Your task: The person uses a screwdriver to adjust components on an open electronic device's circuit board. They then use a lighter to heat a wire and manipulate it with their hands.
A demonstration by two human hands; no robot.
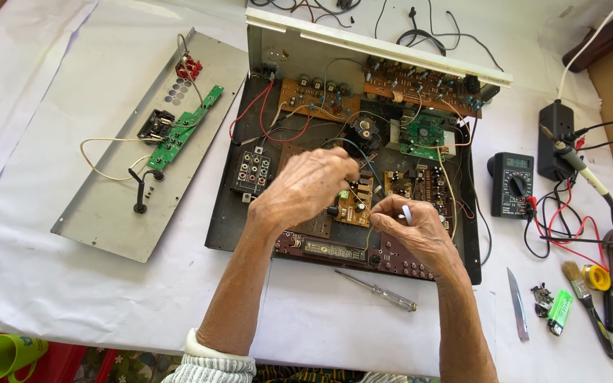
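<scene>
While over one opened amplifier chassis (221,213), two hands: left hand (306,186) pinching wires, right hand (409,223) gripping one white tool (406,213).

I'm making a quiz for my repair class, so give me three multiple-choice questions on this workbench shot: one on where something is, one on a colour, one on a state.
1. Where does the screwdriver lie?
A. on the white sheet in front of the opened chassis
B. inside the chassis
C. on the detached grey panel

2. What colour is the lighter beside the knife?
A. red
B. green
C. blue

3. What does the right hand hold?
A. nothing
B. the multimeter
C. a small white thing

Answers:
1 A, it rests on the sheet by the chassis front edge.
2 B, its body is bright green.
3 C, white shows between the pinched fingers.
</scene>
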